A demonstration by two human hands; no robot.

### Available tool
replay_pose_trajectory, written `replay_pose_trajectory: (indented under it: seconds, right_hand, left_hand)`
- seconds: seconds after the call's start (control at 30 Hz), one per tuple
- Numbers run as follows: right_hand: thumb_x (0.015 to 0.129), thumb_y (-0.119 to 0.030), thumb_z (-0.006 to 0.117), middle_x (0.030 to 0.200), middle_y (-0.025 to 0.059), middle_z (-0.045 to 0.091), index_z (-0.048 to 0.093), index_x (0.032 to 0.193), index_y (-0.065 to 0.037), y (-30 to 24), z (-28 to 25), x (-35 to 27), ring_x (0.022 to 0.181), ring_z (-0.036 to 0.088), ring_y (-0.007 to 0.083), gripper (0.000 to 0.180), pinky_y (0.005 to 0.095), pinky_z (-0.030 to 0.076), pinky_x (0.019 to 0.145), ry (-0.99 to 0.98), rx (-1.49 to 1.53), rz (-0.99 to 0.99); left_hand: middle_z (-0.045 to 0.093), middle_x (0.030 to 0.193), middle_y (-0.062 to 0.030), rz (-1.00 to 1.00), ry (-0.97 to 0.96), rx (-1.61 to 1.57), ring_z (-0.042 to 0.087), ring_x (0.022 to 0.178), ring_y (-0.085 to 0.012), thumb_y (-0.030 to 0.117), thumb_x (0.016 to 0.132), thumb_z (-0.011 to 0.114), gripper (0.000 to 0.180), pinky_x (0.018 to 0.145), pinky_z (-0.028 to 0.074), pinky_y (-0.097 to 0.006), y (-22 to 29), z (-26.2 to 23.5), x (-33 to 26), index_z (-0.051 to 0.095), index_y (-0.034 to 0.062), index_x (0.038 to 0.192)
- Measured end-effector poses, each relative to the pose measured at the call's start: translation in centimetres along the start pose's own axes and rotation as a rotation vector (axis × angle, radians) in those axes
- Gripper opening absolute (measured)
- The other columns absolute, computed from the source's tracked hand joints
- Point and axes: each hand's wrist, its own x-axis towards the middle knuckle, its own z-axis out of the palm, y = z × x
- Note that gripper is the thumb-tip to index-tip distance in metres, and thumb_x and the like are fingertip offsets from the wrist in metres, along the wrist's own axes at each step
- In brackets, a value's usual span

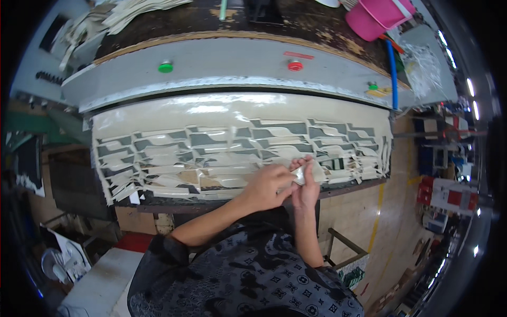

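A small glossy cream piece point(300, 176) is held between my two hands, above the near edge of the machine bed. My right hand point(306, 190) grips it with the thumb up along one side and the fingers curled around. From the left, my left hand point(269, 186) closes on the same piece with bent fingers. Below and beyond them lies a wide cream sheet point(211, 108) with rows of leaf-shaped cut-outs, dark grey showing through the gaps. Its thin leftover strips point(153, 182) are lifted and tangled toward the near side. How many layers the held piece has is hidden by my fingers.
A grey machine beam point(227, 63) spans the far side, with a green button point(166, 67) and a red button point(295, 65). On top stand a pink bucket point(372, 18) and a stack of cream strips point(140, 13). A metal frame point(346, 243) is at lower right.
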Motion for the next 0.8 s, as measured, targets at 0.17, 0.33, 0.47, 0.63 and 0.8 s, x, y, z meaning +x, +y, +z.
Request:
replay_pose_trajectory:
  seconds: [0.17, 0.33, 0.47, 0.63, 0.8]
  right_hand:
    - [0.114, -0.024, 0.061, 0.103, 0.0046, 0.056, 0.05, 0.15, -0.003, -0.3, -1.5, -0.2, 0.091, 0.053, 0.017, 0.043, 0.0351, 0.048, 0.087, -0.078, 0.031, -0.129]
    - [0.116, -0.035, 0.056, 0.095, 0.0033, 0.05, 0.054, 0.138, -0.004, 0.5, -1.3, -0.2, 0.085, 0.046, 0.0154, 0.038, 0.0334, 0.043, 0.082, -0.127, 0.075, -0.058]
    - [0.117, -0.045, 0.05, 0.093, 0.0039, 0.05, 0.055, 0.134, -0.004, 0.3, 0.1, -1.1, 0.085, 0.046, 0.0173, 0.045, 0.0335, 0.042, 0.082, -0.133, 0.054, -0.07]
    - [0.115, -0.053, 0.048, 0.102, 0.0068, 0.06, 0.052, 0.131, -0.004, 0.2, 0.5, -1.4, 0.095, 0.06, 0.0206, 0.052, 0.0371, 0.051, 0.087, -0.19, -0.129, -0.037]
    - [0.114, -0.04, 0.06, 0.11, 0.0068, 0.058, 0.052, 0.127, -0.007, 0.1, 2.1, -1.6, 0.1, 0.06, 0.0176, 0.037, 0.0364, 0.052, 0.091, -0.216, 0.062, -0.038]
  left_hand:
    - [0.075, 0.095, -0.0166, -0.462, 0.478, 0.471, 0.073, 0.085, -0.0332, 0.021, 0.095, 0.08, 0.024, 0.078, 0.058, -0.042, -9.2, -4.0, -0.6, 0.079, 0.0025, 0.11]
    - [0.076, 0.091, -0.0152, -0.421, 0.24, 0.556, 0.074, 0.08, -0.0279, 0.023, 0.098, 0.08, 0.03, 0.079, 0.059, -0.038, -17.1, -3.1, -3.4, 0.078, 0.0001, 0.117]
    - [0.077, 0.092, -0.0064, -0.48, 0.44, -0.249, 0.07, 0.077, -0.0103, 0.015, 0.111, 0.066, 0.022, 0.072, 0.056, -0.027, -13.8, -2.8, -2.8, 0.077, -0.0037, 0.115]
    - [0.077, 0.091, -0.0061, -0.586, 0.161, -0.747, 0.065, 0.067, -0.0077, 0.008, 0.107, 0.071, 0.011, 0.059, 0.054, -0.025, -1.1, -3.5, -1.0, 0.076, -0.0025, 0.107]
    - [0.076, 0.082, -0.0084, -0.779, 0.131, -0.993, 0.064, 0.055, -0.0074, 0.004, 0.099, 0.081, 0.013, 0.047, 0.051, -0.025, 1.5, 1.4, -0.2, 0.071, -0.0009, 0.091]
